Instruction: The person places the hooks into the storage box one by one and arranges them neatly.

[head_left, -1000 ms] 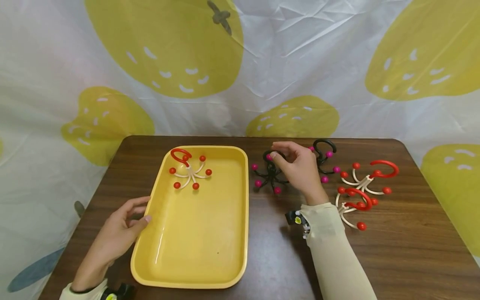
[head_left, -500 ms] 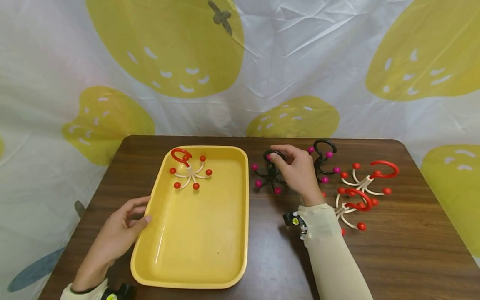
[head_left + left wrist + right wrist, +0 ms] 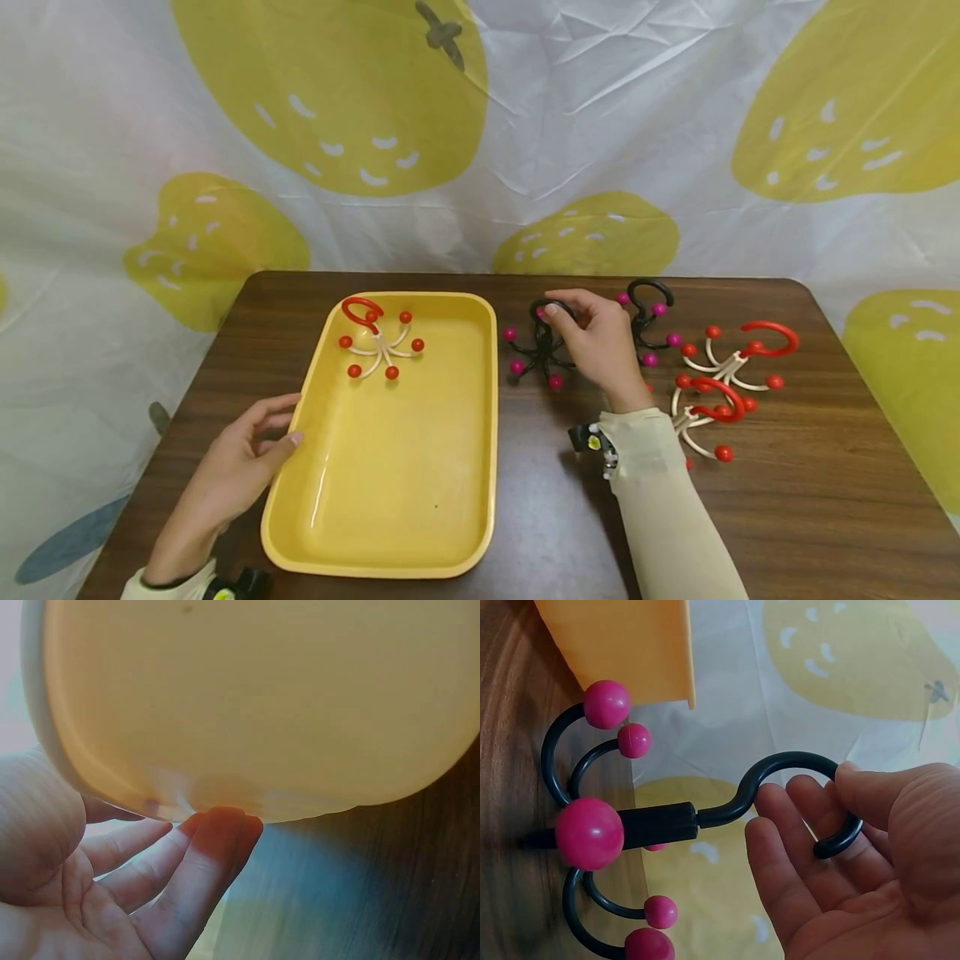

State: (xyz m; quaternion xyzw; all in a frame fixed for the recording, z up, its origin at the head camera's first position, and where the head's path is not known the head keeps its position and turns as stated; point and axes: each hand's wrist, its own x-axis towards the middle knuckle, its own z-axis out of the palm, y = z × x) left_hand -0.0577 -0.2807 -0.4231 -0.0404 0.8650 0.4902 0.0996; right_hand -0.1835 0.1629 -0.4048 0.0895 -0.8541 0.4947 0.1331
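On the dark brown table a yellow tray (image 3: 405,467) lies with one white claw hanger (image 3: 381,346) inside it, red hook and red ball tips. My left hand (image 3: 234,467) touches the tray's left wall from outside; in the left wrist view its fairly straight fingers (image 3: 202,870) rest against the tray. To the right of the tray my right hand (image 3: 600,342) pinches the hook of a black claw hanger (image 3: 543,357) with pink ball tips. The right wrist view shows the thumb on the hook's curve and the fingers behind it. Its prongs stand on the table.
Behind my right hand stands a second black claw hanger (image 3: 639,321), partly hidden. Two more white-and-red claw hangers, a farther one (image 3: 731,362) and a nearer one (image 3: 693,417), lie close together at the right. A lemon-print cloth (image 3: 480,133) hangs behind the table.
My right hand has shifted very slightly at the black claw hanger's hook, which tips a little to the right. The left hand and the tray have not moved.
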